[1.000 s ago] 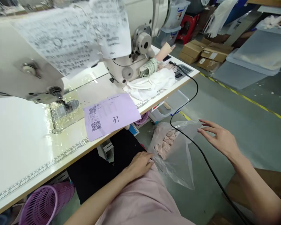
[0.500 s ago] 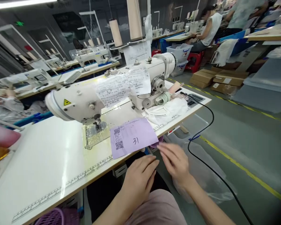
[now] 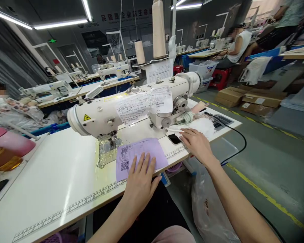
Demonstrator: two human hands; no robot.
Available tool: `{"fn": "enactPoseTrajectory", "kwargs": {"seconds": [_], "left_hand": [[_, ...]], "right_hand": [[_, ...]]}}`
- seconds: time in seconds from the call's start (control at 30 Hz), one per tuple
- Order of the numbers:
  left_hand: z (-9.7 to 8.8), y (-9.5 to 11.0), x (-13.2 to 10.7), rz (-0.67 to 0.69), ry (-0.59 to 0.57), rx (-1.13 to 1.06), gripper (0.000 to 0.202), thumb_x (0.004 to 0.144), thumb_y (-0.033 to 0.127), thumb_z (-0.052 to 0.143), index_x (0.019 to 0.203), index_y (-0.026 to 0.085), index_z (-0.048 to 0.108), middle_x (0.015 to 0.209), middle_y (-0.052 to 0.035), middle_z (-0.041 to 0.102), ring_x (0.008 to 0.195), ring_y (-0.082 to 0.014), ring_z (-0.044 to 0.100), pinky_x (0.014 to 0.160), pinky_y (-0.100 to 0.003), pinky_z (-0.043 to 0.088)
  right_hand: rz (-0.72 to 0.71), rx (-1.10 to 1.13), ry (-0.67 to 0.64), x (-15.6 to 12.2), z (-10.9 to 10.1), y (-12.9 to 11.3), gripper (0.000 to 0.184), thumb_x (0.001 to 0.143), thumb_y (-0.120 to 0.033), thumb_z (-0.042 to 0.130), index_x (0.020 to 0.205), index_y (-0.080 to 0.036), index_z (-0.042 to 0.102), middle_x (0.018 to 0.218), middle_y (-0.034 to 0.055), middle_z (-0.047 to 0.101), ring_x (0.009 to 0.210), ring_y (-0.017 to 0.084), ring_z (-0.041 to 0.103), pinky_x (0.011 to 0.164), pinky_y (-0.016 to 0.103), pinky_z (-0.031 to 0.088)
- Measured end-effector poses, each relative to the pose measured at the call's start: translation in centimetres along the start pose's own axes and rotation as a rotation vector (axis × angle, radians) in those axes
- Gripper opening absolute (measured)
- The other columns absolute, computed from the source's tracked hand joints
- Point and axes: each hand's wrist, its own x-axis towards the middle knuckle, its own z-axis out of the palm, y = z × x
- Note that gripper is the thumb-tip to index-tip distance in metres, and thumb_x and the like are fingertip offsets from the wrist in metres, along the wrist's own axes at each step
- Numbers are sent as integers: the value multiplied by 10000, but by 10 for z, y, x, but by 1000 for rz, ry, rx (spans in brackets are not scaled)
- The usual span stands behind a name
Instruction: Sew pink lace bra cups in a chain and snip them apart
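Note:
My left hand (image 3: 141, 179) lies flat with fingers spread on a purple paper sheet (image 3: 158, 153) printed with QR codes. The sheet rests on the sewing table in front of the sewing machine (image 3: 96, 114). Farther right, my right hand (image 3: 196, 143) has its fingers closed on the near edge of a white cloth (image 3: 205, 125); the thumb is partly hidden. Just below that cloth edge, part of a dark phone-like object (image 3: 174, 138) shows on the table.
A coil of pale green cord (image 3: 184, 118) and a thread cone (image 3: 199, 106) sit behind the cloth. A black cable (image 3: 244, 135) loops off the table's right edge. At far left stands a pink bottle (image 3: 12, 141). Cardboard boxes (image 3: 258, 101) lie on the floor.
My left hand has moved from above my lap onto the purple sheet, fingers spreading. My right hand has reached forward to the white cloth, and the dark object now shows. The view has tilted up.

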Motion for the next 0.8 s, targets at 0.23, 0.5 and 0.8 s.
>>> {"fn": "enactPoseTrajectory", "kwargs": {"seconds": [0.23,0.5,0.8], "left_hand": [[12,35,129,16,-111,-227,567,939,394,517,1397,71,428,1453,-175,462,1339,-291,430,1112,-414,364],[46,50,170,-106,-117,-222,627,913,380,577,1399,48,361,1357,-237,491,1267,-330,464,1048,-424,389],[-37,29,149,-138,-292,-210,651,746,523,669,1203,76,547,949,-175,667,1028,-382,577,815,-422,484]], "right_hand": [[120,-64,61,9,-2,22,402,926,-256,395,1229,-113,616,1288,151,615,1170,338,542,922,488,467],[185,53,73,11,1,46,418,950,-300,332,1212,-165,628,1249,137,635,1162,326,550,925,471,468],[164,185,14,18,-1,49,411,951,-318,333,1109,-157,677,1168,141,670,1115,310,578,943,454,465]]}}
